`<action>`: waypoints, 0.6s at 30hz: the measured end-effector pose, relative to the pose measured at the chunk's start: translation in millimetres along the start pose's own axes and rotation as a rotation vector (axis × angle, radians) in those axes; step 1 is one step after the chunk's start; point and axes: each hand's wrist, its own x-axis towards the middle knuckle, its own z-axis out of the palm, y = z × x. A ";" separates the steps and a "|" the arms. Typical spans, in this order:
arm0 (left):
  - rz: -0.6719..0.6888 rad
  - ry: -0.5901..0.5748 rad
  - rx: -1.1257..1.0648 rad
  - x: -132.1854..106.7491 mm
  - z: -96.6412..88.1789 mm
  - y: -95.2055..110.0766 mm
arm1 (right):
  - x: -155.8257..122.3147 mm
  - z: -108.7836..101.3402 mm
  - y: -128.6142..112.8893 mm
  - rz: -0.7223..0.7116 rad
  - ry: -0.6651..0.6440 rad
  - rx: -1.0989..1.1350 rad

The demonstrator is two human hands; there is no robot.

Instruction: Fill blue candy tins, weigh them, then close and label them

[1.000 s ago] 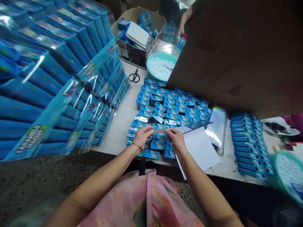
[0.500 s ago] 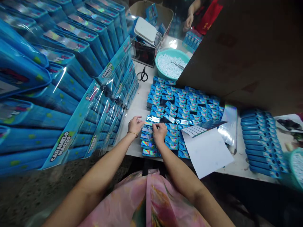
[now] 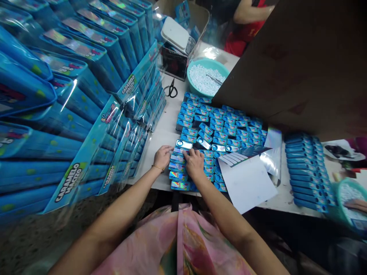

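Both hands rest on the near-left column of small blue tins [image 3: 178, 167] with shiny holographic labels. My left hand [image 3: 162, 156] lies curled at the column's left edge, touching a tin. My right hand [image 3: 194, 162] presses flat, fingers stretched, on a tin near the silver-topped one [image 3: 184, 144]. Many more small blue tins [image 3: 223, 128] fill the table [image 3: 160, 131] beyond. A white sticker sheet [image 3: 246, 181] lies just right of my right hand.
Tall stacks of blue packaged display boxes [image 3: 71, 95] crowd the left. Scissors [image 3: 172, 89], a teal bowl of white pellets [image 3: 207, 76] and a cardboard box [image 3: 183, 42] stand at the back. A big brown cardboard panel [image 3: 301, 65] rises on the right, above a row of blue tins [image 3: 306, 172]. Another person in red [image 3: 248, 19] is behind.
My hands held a thin strip above the tins a second ago; they came down to the left column and now press there. The view has shifted slightly.
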 end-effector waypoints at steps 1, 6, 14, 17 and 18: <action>0.008 -0.036 -0.001 -2.4 -1.1 -0.3 | -1.6 -2.9 1.9 -0.029 -0.026 -0.025; 0.017 -0.045 -0.014 -27.6 -8.0 -1.7 | -14.1 -13.5 11.9 -0.073 -0.054 0.019; 0.074 -0.251 0.097 -49.1 11.3 -8.6 | -30.6 6.3 4.1 -0.207 -0.071 0.110; 0.052 -0.135 0.195 -42.5 6.6 -12.5 | -29.4 -2.0 10.6 -0.215 -0.053 0.161; 0.054 -0.034 0.220 -40.6 5.6 -9.0 | -27.7 -10.8 20.2 -0.227 -0.027 0.188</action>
